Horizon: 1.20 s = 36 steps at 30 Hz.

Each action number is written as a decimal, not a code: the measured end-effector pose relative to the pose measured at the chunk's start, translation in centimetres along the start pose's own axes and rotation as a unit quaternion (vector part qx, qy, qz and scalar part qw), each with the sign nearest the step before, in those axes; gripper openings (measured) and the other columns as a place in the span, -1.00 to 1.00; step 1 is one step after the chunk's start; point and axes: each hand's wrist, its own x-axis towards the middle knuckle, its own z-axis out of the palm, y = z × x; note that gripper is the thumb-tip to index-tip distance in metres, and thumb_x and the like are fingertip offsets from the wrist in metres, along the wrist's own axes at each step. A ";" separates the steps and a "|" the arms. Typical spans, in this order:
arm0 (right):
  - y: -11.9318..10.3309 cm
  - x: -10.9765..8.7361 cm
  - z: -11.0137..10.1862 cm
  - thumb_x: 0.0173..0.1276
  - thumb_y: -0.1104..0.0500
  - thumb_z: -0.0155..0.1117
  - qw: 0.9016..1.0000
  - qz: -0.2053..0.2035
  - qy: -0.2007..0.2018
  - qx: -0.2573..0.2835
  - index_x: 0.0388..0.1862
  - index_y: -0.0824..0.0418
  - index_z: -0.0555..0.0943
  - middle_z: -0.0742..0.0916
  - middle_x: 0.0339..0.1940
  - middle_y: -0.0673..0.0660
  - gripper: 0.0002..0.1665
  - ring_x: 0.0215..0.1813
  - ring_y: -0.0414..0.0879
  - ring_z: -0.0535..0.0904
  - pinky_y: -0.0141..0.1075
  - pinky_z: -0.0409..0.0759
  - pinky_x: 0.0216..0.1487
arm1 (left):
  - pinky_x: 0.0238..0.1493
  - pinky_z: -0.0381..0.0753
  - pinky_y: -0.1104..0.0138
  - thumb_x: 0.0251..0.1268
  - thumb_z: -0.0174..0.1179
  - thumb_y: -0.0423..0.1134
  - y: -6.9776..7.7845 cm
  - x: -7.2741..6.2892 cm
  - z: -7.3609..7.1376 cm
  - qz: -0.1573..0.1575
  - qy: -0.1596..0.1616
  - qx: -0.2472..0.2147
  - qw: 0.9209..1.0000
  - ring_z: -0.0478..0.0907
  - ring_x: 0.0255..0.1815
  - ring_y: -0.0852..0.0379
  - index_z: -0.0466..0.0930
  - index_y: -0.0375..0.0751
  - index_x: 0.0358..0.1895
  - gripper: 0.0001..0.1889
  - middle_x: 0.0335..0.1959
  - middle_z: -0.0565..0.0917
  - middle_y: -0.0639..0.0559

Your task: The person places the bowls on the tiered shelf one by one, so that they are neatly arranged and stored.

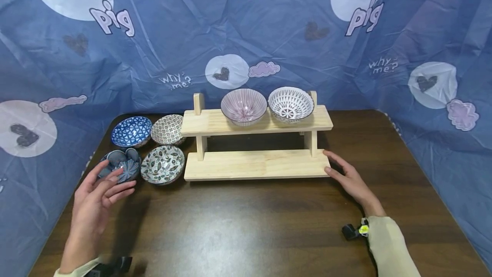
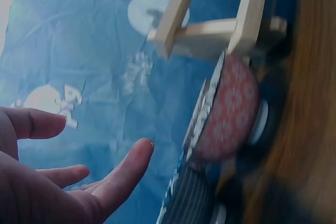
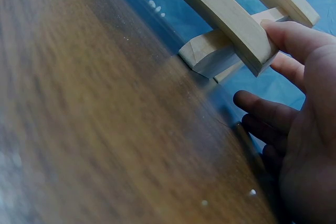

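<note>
My left hand (image 1: pixel 101 195) hovers with fingers spread in front of a blue-grey petal-patterned bowl (image 1: pixel 128 170), partly covering it from view. In the left wrist view nothing lies between the fingers, and a bowl with a red flowered outside (image 2: pixel 231 111) stands beyond. My right hand (image 1: pixel 351 183) is at the right end of a two-tier wooden shelf (image 1: pixel 257 165); thumb and forefinger hold the lower board's end, the other fingers loose below it. A pink-striped bowl (image 1: pixel 244 106) and a black-and-white bowl (image 1: pixel 291 104) sit side by side on the upper board.
Left of the shelf are a green leaf-patterned bowl (image 1: pixel 163 165), a blue triangle-patterned bowl (image 1: pixel 132 131) and a beige checked bowl (image 1: pixel 168 129). Everything stands on a dark wooden table (image 1: pixel 230 225). A blue printed cloth (image 1: pixel 246 25) hangs behind and along the sides.
</note>
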 end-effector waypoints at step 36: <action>0.1 0.0 0.0 0.52 0.04 0.16 1.000 0.001 0.002 -0.003 0.55 0.20 0.25 0.29 0.60 0.30 -0.30 0.61 0.29 0.07 0.35 0.04 0.54 | -0.55 0.77 0.31 0.53 -0.06 -0.32 -0.3 3.4 -5.3 -0.159 0.298 0.119 0.934 0.71 -0.62 0.19 -0.06 0.17 0.62 -0.30 0.20 0.30 0.16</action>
